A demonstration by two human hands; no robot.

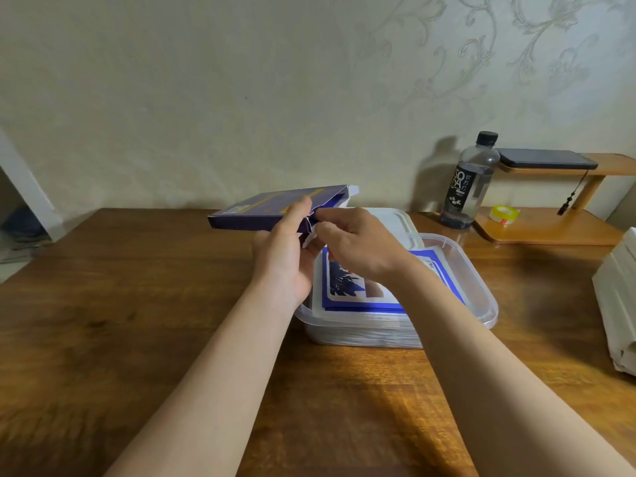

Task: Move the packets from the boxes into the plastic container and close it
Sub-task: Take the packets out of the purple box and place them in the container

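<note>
Left hand [287, 256] has a firm grip on the purple box [272, 210], right hand [358, 246] pinching its open flap, above the plastic container [481, 297] of packets [358, 290].

Left hand [287, 259] holds box [265, 210] above container [481, 297].

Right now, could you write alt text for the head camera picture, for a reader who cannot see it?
A person's left hand holds a flat purple box above a wooden table while the right hand works at its open end. Below sits an open plastic container holding blue and white packets. A water bottle stands behind.
</note>
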